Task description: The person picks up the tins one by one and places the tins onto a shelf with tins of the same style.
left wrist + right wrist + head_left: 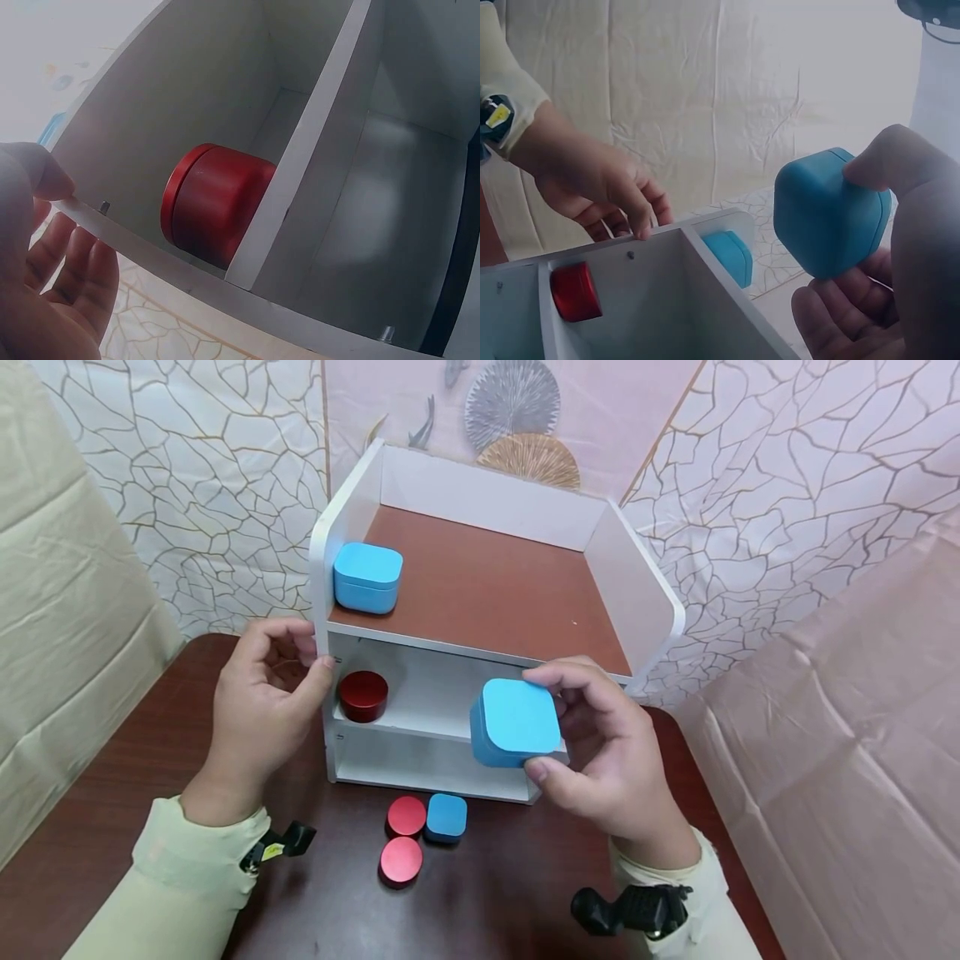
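Observation:
My right hand [611,747] pinches a light-blue square tin [520,717] with rounded corners between thumb and fingers, holding it in the air before the white shelf unit [648,585]. In the right wrist view the same blue tin [829,214] is clear of the shelf. My left hand [262,693] grips the unit's left side panel, thumb at the front edge and fingers against the outer face. A red round tin [363,696] sits on the middle shelf at the left; the left wrist view shows this red tin [217,202] close to that panel.
Another blue square tin [367,578] stands on the brown top board, front left. On the dark table [322,893] before the unit lie two red round tins [406,817] and a smaller blue square tin [446,817]. Patterned cloth [225,485] hangs behind.

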`<state>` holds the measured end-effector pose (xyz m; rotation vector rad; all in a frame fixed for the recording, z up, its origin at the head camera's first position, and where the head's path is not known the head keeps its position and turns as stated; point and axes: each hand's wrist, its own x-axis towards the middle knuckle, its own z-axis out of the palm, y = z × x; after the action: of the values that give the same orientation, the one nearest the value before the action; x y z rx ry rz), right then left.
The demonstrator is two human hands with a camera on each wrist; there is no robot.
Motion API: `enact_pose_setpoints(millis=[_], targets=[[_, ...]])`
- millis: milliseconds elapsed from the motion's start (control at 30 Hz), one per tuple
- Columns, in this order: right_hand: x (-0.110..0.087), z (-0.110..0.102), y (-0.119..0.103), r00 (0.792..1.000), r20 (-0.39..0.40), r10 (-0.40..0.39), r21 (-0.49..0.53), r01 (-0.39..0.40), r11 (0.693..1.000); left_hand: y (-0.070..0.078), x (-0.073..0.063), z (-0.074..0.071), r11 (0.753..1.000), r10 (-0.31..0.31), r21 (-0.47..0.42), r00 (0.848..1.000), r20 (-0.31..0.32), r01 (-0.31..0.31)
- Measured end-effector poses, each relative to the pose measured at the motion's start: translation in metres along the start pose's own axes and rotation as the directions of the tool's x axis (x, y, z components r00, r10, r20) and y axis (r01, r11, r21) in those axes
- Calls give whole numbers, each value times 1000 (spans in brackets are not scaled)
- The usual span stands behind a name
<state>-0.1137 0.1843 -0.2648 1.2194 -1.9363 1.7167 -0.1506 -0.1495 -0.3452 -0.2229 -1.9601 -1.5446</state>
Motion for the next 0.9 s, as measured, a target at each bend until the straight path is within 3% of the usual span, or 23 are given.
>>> enact_pose_setpoints(millis=[600,900], targets=[[32,-14,-6,991,75,114,63,-119,991,-2,1,1,1000,0,-12,1000,-9,0],[47,-18,-8,983,81,163,36,-166,985,-2,0,1,1000,-2,-7,1000,-6,2]])
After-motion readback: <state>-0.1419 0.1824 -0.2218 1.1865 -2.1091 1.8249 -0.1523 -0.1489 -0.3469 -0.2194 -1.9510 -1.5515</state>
